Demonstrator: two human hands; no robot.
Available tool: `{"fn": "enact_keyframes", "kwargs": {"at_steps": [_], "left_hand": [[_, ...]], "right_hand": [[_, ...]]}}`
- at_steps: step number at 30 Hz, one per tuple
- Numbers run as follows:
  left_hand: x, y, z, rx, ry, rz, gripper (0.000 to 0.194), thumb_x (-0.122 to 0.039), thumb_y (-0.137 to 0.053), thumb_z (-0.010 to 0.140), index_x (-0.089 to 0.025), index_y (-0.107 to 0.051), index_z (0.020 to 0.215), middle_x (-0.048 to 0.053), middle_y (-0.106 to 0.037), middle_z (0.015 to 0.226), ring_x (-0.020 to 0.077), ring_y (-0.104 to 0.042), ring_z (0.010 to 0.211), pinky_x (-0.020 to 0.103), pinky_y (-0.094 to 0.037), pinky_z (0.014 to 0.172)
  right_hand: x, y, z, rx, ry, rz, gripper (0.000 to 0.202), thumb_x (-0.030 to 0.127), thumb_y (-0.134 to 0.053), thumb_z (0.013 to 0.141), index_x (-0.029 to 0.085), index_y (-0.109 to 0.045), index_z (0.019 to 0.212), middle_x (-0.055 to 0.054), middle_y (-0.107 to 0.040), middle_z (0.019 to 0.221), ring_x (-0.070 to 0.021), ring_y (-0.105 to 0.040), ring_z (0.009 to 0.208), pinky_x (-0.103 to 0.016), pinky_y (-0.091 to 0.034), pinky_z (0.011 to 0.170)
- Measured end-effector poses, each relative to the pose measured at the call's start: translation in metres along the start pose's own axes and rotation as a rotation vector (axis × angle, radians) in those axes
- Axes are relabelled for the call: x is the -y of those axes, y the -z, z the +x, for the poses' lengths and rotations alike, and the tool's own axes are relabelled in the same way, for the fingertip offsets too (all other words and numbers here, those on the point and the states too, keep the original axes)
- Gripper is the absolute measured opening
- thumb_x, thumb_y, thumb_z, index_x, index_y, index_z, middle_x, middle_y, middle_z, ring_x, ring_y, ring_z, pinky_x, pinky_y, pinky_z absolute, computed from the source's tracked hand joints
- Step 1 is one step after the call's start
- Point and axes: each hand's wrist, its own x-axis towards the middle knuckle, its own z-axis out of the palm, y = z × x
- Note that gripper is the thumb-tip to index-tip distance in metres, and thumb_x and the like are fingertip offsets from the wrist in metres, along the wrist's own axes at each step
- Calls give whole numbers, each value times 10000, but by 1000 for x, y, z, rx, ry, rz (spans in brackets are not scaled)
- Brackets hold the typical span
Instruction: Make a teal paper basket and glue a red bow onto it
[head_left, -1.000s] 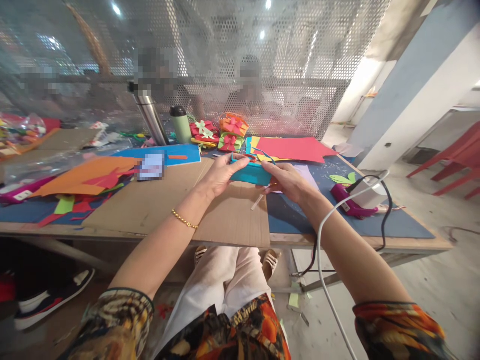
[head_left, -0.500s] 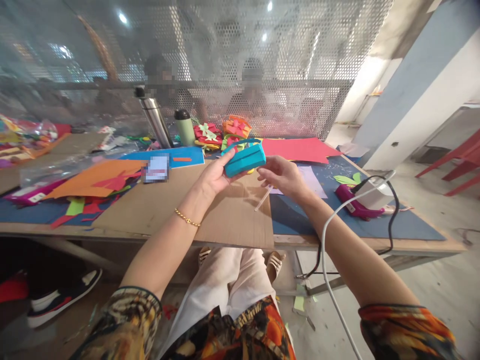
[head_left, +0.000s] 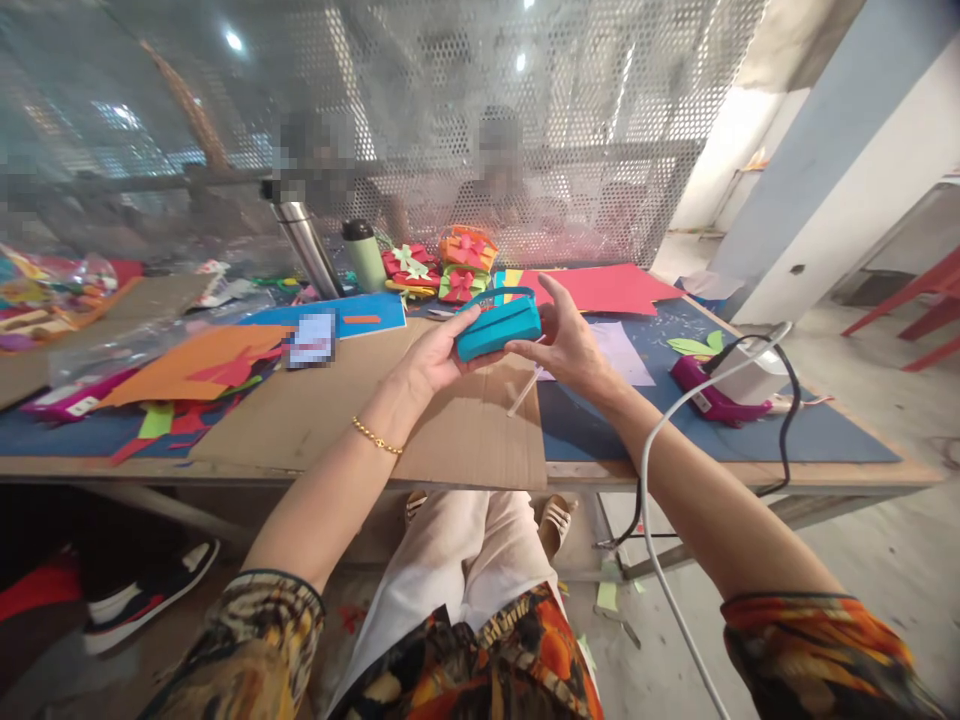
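A small turquoise paper basket (head_left: 499,328) with a thin arched handle is held above the cardboard sheet. My left hand (head_left: 439,355) is closed on its left end, thumb on top and fingers underneath. At the basket's right end is my right hand (head_left: 570,345), with its index finger raised and its thumb near the lower front edge. Those fingers are spread apart around that end; some contact with the basket seems likely, though its far side is hidden. A thin translucent stick (head_left: 523,392) lies on the cardboard (head_left: 420,430) below my right hand.
Finished paper baskets with bows (head_left: 463,262) stand at the back, beside a green tumbler (head_left: 364,258) and a steel flask (head_left: 307,245). Red paper (head_left: 600,287) lies behind. At right, a white cable (head_left: 660,560) runs from a magenta power strip (head_left: 720,395) past my right arm.
My right hand has opened, raising its index finger and coming round the basket's right end. The basket has shifted slightly right and down in view, still in my left hand.
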Motion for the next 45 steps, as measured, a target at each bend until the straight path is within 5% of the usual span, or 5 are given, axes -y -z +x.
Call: {"fn": "enact_keyframes", "kwargs": {"at_steps": [9, 18, 28, 38, 45], "left_hand": [[-3, -2, 2, -2, -104, -107, 335, -355, -675, 1051, -192, -708, 1342, 91, -832, 1101, 199, -809, 910, 331, -686, 845], [16, -11, 5, 82, -38, -53, 375, -412, -637, 1067, -206, -703, 1374, 106, -830, 1154, 209, -811, 951, 225, -628, 655], [15, -25, -4, 96, -26, -85, 399, -404, -465, 1137, -167, -709, 1345, 120, -840, 1098, 239, -819, 958, 311, -677, 774], [18, -24, 0, 45, 13, -101, 379, -327, -473, 1139, -151, -671, 1410, 112, -843, 1011, 197, -811, 791, 213, -587, 560], [19, -26, 1, 13, 2, -124, 353, -331, -501, 1129, -148, -704, 1352, 127, -841, 1052, 236, -821, 954, 362, -680, 864]], "right_hand": [[4, -7, -1, -3, -72, 75, 1182, 632, -969, 596, 252, -447, 1586, -49, -731, 1045, -206, -653, 810, -345, -548, 719], [7, -19, -1, 30, -20, 73, 454, 548, -938, 698, 271, -653, 916, -38, -737, 891, -213, -629, 801, -380, -546, 777], [5, -20, -2, 120, -11, 55, 346, 434, -970, 710, 261, -705, 850, -56, -757, 849, -239, -689, 810, -432, -619, 790], [-23, -31, 2, 103, 65, 67, 366, 521, -946, 709, 246, -757, 862, -51, -827, 895, -268, -769, 828, -491, -677, 870], [-26, -31, 4, 186, 86, 88, 385, 487, -987, 671, 244, -784, 888, -56, -841, 901, -279, -803, 798, -470, -710, 769]]}}
